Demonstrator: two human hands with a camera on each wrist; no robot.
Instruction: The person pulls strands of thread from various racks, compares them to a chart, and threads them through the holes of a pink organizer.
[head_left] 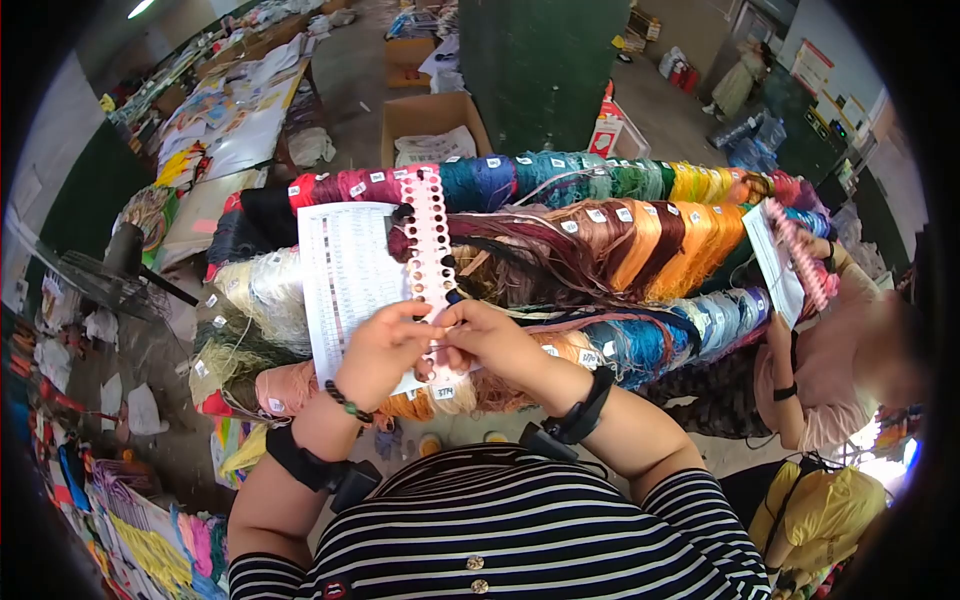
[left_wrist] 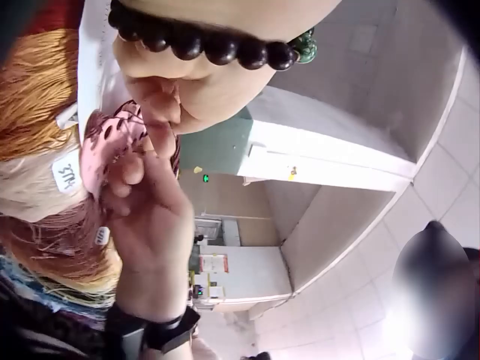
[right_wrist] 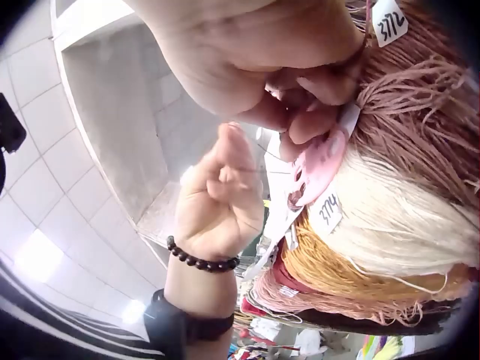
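A long pink card (head_left: 428,228) with punched holes down both edges, dark thread tufts at some of them, lies over the racked skeins. My left hand (head_left: 385,345) and right hand (head_left: 492,342) meet above its lower part, fingertips close together. Between them runs a thin dark thread (right_wrist: 268,154), pinched by the left thumb and fingers. The right fingers curl on the thread right by the card's end, partly hiding it. Under the card is a printed white chart sheet (head_left: 340,275). Tagged skeins in cream (right_wrist: 397,217) and mustard (right_wrist: 330,259) hang beside the hands.
Rows of coloured thread skeins (head_left: 640,240) on rails span the front. At the right, another person (head_left: 835,350) holds a second pink card (head_left: 800,255). A fan (head_left: 125,260) stands left, a cardboard box (head_left: 430,115) and green pillar (head_left: 530,80) beyond.
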